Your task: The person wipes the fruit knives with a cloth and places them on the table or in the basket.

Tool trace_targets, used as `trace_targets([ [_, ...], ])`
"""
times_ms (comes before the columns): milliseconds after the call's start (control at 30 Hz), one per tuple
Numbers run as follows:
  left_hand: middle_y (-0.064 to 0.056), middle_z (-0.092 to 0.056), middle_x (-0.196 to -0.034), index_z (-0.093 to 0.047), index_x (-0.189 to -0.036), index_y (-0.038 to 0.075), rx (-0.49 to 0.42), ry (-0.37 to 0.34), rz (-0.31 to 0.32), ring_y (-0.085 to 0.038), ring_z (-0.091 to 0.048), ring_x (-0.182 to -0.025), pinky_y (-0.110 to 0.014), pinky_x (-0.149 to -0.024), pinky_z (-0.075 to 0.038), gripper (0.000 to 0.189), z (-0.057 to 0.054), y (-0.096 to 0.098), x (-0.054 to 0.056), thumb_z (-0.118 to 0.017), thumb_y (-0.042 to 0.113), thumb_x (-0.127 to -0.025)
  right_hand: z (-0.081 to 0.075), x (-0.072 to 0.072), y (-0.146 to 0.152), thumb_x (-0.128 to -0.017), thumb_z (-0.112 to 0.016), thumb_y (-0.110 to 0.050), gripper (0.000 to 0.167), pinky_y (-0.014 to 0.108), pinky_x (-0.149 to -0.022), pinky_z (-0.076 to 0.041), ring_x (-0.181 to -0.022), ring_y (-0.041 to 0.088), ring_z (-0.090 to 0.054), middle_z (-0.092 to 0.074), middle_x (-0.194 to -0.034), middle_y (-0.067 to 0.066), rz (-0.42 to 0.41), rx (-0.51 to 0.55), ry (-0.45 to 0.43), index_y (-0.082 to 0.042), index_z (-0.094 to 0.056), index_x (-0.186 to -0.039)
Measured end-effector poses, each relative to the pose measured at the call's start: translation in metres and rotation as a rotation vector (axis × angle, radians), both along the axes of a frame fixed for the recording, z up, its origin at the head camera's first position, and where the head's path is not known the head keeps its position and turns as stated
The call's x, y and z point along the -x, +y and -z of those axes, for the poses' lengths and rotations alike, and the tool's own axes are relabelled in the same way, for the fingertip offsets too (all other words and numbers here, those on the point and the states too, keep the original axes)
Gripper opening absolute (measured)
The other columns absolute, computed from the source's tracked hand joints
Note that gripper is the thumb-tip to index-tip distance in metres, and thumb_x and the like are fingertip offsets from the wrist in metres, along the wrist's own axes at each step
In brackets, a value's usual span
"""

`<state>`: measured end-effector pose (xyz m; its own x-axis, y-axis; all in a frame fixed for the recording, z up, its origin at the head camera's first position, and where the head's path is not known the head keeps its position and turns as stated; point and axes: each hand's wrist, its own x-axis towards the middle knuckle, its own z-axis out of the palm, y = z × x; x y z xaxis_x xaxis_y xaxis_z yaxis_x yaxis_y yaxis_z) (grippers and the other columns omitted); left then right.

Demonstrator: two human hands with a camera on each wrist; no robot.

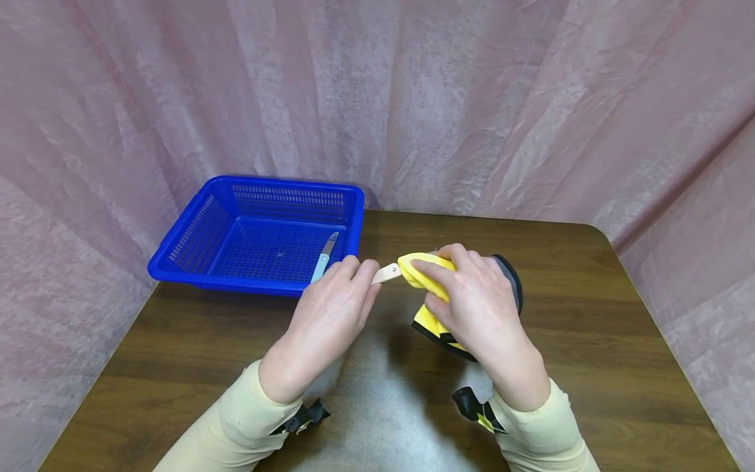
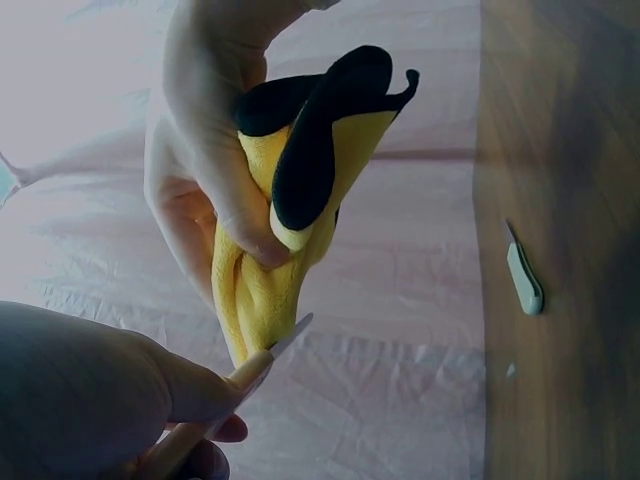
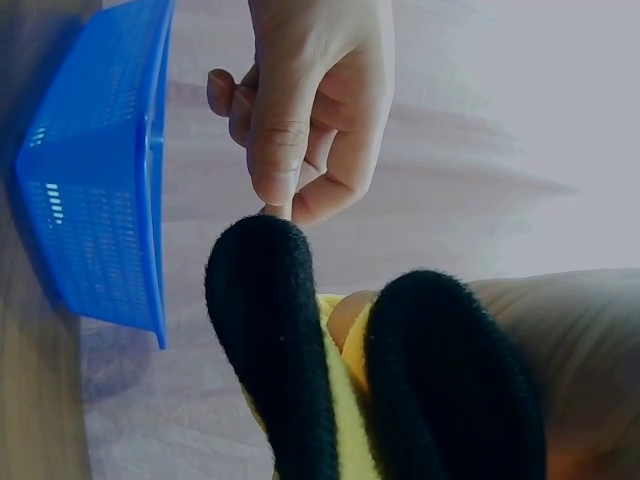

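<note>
My left hand (image 1: 335, 305) grips a small knife by its cream handle (image 1: 386, 273). A yellow cloth (image 1: 426, 270) with black edging and a grey reverse side is bunched in my right hand (image 1: 480, 298), fingers and thumb pinching it against the knife's blade. Most of the blade is hidden by the cloth in the head view; in the left wrist view, a bit of blade (image 2: 293, 336) shows beside the yellow folds. The cloth's loose end hangs below my right hand. In the right wrist view, its black edging (image 3: 270, 340) covers much of the foreground.
A blue plastic basket (image 1: 280, 285) stands at the back left of the wooden table (image 1: 590, 328). Inside it lies a knife with a light blue handle (image 1: 320, 267). Another knife (image 2: 525, 280), pale-handled, lies on the table in the left wrist view. Pink curtains (image 1: 377, 98) hang behind.
</note>
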<state>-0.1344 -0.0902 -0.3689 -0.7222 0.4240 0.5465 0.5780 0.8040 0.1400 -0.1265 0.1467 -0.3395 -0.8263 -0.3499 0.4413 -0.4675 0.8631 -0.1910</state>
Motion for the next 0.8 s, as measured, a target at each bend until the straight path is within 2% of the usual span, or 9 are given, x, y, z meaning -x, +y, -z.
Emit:
trace_targets([
  [800, -0.005, -0.055, -0.086, -0.064, -0.112, 0.007, 0.011, 0.015, 0.000, -0.026, -0.055, -0.069, -0.037, -0.052, -0.048, 0.019, 0.0004, 0.0001, -0.0019, -0.078, 0.016, -0.104, 0.0010, -0.0007, 0.0015, -0.084, -0.086, -0.006, 0.054, 0.052, -0.089, -0.051, -0.100, 0.037, -0.068, -0.069, -0.122, 0.012, -0.005, -0.024, 0.000, -0.022, -0.081, -0.135],
])
